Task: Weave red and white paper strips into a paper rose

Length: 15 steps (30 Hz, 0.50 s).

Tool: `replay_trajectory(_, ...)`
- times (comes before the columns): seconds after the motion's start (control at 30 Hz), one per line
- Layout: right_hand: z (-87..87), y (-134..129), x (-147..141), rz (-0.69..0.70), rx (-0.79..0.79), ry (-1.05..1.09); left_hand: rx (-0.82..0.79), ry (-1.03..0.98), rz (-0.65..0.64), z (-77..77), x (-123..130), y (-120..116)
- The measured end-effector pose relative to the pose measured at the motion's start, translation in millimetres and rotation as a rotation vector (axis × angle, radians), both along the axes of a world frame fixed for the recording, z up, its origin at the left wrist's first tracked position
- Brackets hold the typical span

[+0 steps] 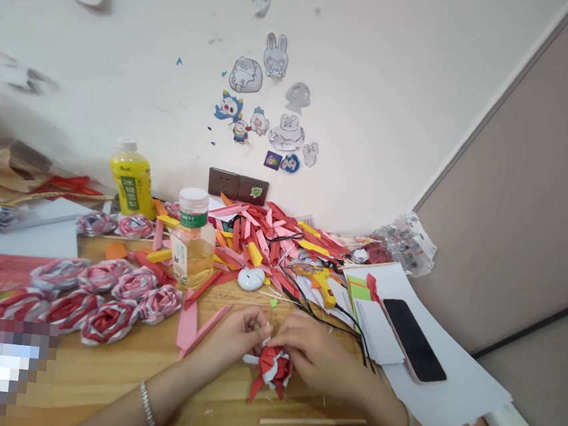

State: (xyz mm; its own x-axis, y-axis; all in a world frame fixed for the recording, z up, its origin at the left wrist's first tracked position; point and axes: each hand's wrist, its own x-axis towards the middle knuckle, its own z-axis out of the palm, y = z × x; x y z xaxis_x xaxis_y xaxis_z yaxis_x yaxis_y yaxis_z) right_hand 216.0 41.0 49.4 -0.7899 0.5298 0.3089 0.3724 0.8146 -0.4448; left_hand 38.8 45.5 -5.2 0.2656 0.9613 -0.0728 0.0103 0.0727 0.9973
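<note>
Both hands meet at a red and white folded-paper flower (275, 371) low in the middle of the wooden table. My left hand (247, 330), wearing a bracelet, pinches a white paper end at the flower's upper left edge. Against the flower's upper right side, the fingers of my right hand (308, 349) are curled in and closed on it; their tips are partly hidden. Red and white strip ends stick out below and to the left of the flower. A thin wooden stick (313, 421) lies just in front of the hands.
Finished paper roses (110, 321) sit at left. Behind are a heap of folded strips (272, 235), a yellow bottle (133, 182), a clear jar (194, 251), a white earbud case (251, 278) and a yellow glue gun (324, 287) with cables. A phone (415, 341) rests on white paper (452, 390) at right.
</note>
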Motion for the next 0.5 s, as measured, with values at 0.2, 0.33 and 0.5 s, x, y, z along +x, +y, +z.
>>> replay_trajectory(0.2,0.0,0.5,1.0,0.034,0.017,-0.064,-0.009,-0.02,0.039,-2.0,1.8,-0.7)
replay_trajectory(0.33,-1.6,-0.7,1.1,0.001,0.002,-0.015,-0.038,-0.059,0.044,0.1,1.4,0.7)
replay_trajectory(0.5,-6.2,1.3,0.9,-0.291,0.005,0.256,-0.085,-0.126,0.064,5.2,-1.6,3.3)
